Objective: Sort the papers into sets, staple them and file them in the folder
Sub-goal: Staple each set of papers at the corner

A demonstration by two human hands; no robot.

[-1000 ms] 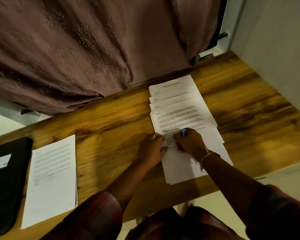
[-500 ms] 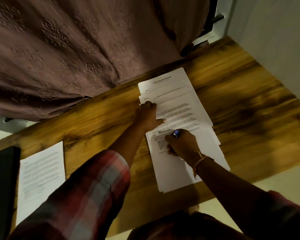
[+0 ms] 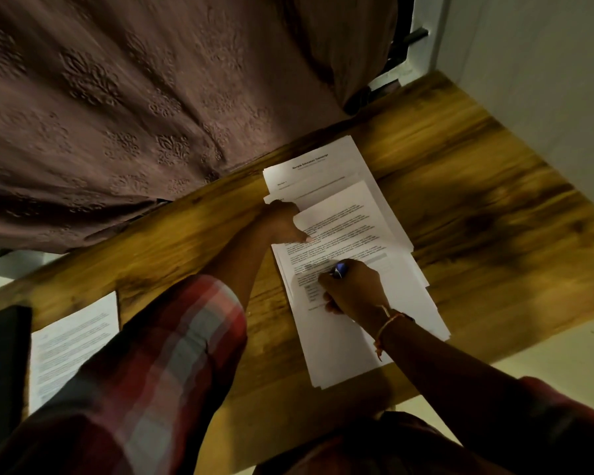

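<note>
Leftward, left hand [image 3: 282, 222] at papers' [image 3: 343, 337] edge

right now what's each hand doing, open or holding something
left hand: pinches the left edge of a printed sheet.
right hand: curled round a small blue object, fist resting on the paper stack.

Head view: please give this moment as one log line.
left hand: at left edge of papers, grip unclear | right hand: holds blue object, on papers | folder: far left, untouched
</note>
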